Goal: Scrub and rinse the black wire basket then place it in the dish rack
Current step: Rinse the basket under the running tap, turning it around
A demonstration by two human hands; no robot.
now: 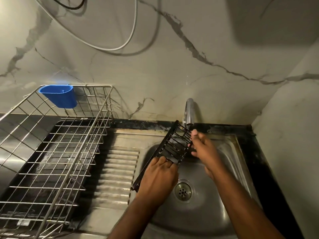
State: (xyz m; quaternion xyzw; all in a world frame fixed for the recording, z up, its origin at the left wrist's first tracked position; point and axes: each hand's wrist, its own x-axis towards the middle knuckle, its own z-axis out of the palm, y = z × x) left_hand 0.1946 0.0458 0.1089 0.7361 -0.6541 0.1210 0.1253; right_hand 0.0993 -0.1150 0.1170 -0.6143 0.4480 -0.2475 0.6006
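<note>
Fingers, left hand (158,176): curled over the near end of the black wire basket (170,149), knuckles up, holding it from above.
Fingers, right hand (204,149): loosely spread at the basket's far right edge, thumb raised near the top rail, fingertips touching the wires; whether they pinch a wire or only steady it cannot be told.
Basket position: held tilted over the sink bowl (224,163), its long side running from the near left, above the drainboard edge, up to the far right, just below the tap spout (189,116).
Water: a thin stream seems to fall from the spout onto the basket's far end, though it is faint.
Stage, as I judge it: rinsing; nothing is in the dish rack (57,152) yet.
Risk, slipping: wet thin wires give little purchase, so the basket could slide out of the left hand and drop into the bowl.
Risk, knocking: the far end sits very close to the spout and could strike it if lifted carelessly.
Risk, splashing: water hitting angled wires may spray onto the marble-look wall (155,66) and the black counter edge (255,152).
Risk, transfer: moving left to the rack, the basket's wires could snag on the rack's own grid or bump the blue plastic cup (59,96) hung on its far rim.
Risk, drain: the drain strainer (183,190) lies directly below.
Writing and brands: none legible; a small pale tag at the rack's near left corner is too blurred to read.
</note>
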